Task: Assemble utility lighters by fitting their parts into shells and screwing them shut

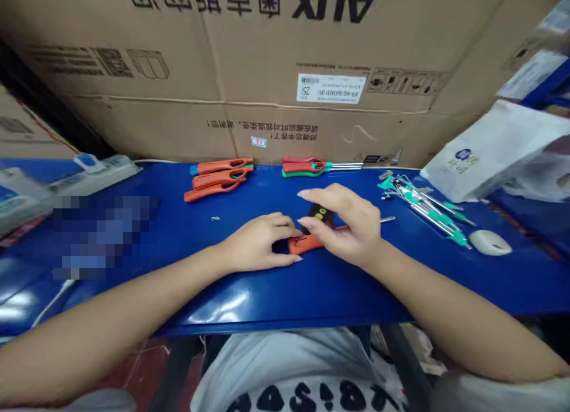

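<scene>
My left hand (262, 243) lies on the blue tabletop, its thumb and fingers closed about the left end of an orange long-neck lighter (305, 243). From the lighter's other end a metal tube (388, 219) sticks out to the right. Over the lighter, my right hand (350, 222) grips a screwdriver (319, 214) by its black and yellow handle, seen end-on from above. My fingers and the handle hide its shaft and tip. Left of my left hand lie several tiny screws (215, 218).
Orange lighter bodies (218, 179) lie at the back left, red and green ones with metal tubes (307, 167) at back centre. Tubes with teal parts (427, 207) lie right, beside a white mouse (490, 243) and white bag (494, 151). A cardboard box (249, 67) stands behind; a power strip (107, 171) sits left.
</scene>
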Action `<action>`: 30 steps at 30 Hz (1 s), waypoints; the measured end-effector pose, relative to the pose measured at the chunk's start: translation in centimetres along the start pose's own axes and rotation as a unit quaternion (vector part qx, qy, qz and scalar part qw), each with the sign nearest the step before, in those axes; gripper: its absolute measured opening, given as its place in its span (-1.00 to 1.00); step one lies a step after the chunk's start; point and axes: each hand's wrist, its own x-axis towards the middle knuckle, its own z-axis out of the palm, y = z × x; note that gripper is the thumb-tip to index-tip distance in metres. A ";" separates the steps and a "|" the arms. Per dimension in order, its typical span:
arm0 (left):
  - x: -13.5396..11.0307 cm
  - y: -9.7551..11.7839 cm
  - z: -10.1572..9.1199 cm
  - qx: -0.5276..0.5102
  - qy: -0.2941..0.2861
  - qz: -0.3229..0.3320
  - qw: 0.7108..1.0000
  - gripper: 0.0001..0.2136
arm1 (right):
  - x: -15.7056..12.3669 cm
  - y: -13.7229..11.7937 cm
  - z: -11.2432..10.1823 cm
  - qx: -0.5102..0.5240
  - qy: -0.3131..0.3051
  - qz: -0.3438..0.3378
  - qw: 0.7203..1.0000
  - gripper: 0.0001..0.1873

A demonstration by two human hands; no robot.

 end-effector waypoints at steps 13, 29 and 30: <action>-0.1 -0.3 0.2 0.008 -0.013 -0.011 1.000 -0.63 | -0.4 0.4 -0.3 -0.043 -0.009 0.026 0.999 -0.67; -0.1 -0.4 0.2 0.008 -0.008 -0.004 1.000 -0.63 | -0.1 0.4 -0.9 0.067 -0.066 0.050 0.994 -0.62; -0.1 -0.4 0.2 0.009 -0.009 -0.003 1.000 -0.63 | -0.1 0.5 -0.8 0.098 -0.082 0.071 0.989 -0.57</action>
